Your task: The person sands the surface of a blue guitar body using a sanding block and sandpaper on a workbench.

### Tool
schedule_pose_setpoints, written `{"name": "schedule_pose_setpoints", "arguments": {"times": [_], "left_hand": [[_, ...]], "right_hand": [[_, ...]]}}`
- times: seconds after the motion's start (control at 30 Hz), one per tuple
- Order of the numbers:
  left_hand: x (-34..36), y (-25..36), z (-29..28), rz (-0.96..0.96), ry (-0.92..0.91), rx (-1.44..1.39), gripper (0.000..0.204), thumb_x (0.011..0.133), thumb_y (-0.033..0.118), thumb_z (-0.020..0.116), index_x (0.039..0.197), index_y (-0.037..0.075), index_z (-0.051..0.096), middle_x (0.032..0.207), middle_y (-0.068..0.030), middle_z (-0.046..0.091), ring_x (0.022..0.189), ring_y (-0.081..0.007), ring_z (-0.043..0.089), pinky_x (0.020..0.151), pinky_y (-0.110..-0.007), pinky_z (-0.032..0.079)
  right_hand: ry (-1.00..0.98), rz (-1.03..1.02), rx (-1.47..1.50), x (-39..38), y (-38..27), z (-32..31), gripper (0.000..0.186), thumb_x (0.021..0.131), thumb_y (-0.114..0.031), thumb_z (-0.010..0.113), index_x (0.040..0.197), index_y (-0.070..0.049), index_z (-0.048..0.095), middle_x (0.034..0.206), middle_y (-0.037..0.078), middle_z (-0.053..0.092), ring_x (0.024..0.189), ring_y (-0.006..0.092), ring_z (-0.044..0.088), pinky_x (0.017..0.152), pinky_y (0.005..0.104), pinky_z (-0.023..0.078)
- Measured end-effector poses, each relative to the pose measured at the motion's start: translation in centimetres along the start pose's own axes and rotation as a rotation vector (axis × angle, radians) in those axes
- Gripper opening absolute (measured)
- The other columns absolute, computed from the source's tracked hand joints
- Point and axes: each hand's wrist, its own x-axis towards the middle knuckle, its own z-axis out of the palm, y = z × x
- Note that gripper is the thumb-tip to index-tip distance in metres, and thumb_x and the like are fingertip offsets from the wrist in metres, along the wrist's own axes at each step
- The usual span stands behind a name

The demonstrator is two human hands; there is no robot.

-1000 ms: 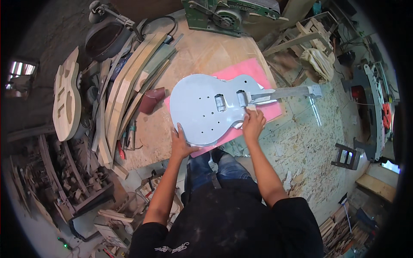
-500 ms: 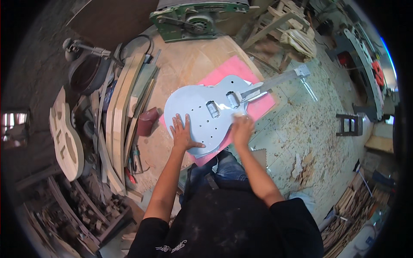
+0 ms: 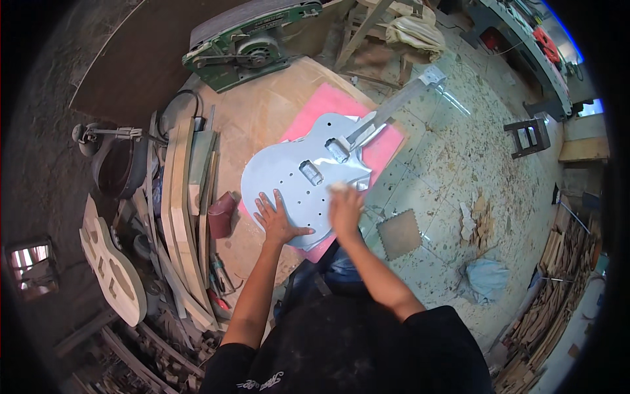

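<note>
1. A pale grey guitar body (image 3: pixel 298 180), drilled with small holes and two pickup cavities, lies flat on a pink mat (image 3: pixel 384 148) at the workbench's (image 3: pixel 256 118) right edge.
2. Its neck (image 3: pixel 394 105) juts past that edge, headstock over the floor.

No packages, labels, signs or screens visible anywhere in the workshop view

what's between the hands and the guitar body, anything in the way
Nothing visible stands in the way. The left hand lies flat, fingers spread, directly on the pale blue guitar body. The right hand presses a small pale pad against the body, so only that pad lies under it.
</note>
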Motion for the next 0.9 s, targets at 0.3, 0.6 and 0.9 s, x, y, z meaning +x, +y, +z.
{"name": "schedule_pose_setpoints", "arguments": {"times": [0.3, 0.6, 0.9], "left_hand": [[-0.1, -0.2, -0.4, -0.010, 0.009, -0.014, 0.181, 0.035, 0.072, 0.099, 0.170, 0.008, -0.003, 0.170, -0.0382, -0.014, 0.158, -0.0553, -0.017, 0.123, -0.071, -0.004], [0.2, 0.2, -0.3, -0.054, -0.036, 0.021, 0.183, 0.033, 0.073, 0.099, 0.170, 0.009, -0.004, 0.170, -0.0383, -0.014, 0.158, -0.0544, -0.017, 0.124, -0.070, -0.001], [-0.1, 0.0, -0.6, -0.043, -0.014, 0.007, 0.181, 0.035, 0.071, 0.099, 0.170, 0.007, -0.003, 0.170, -0.0388, -0.012, 0.158, -0.0559, -0.016, 0.124, -0.071, -0.002]], "right_hand": [[0.081, 0.127, 0.018, 6.7, 3.6, -2.1, 0.027, 0.098, -0.026, 0.065, 0.124, -0.018, 0.070, 0.139, 0.017, 0.056, 0.127, 0.0428, 0.052, 0.104, 0.0625, 0.044], [-0.038, 0.065, 0.001, 7.8, 4.8, -1.5, 0.028, 0.091, -0.020, 0.074, 0.119, -0.024, 0.073, 0.141, 0.013, 0.053, 0.129, 0.0397, 0.050, 0.111, 0.0576, 0.040], [-0.032, -0.173, 0.099, 2.2, 1.3, -1.6, 0.027, 0.093, -0.020, 0.071, 0.120, -0.021, 0.072, 0.136, 0.013, 0.058, 0.124, 0.0400, 0.052, 0.105, 0.0588, 0.042]]}}
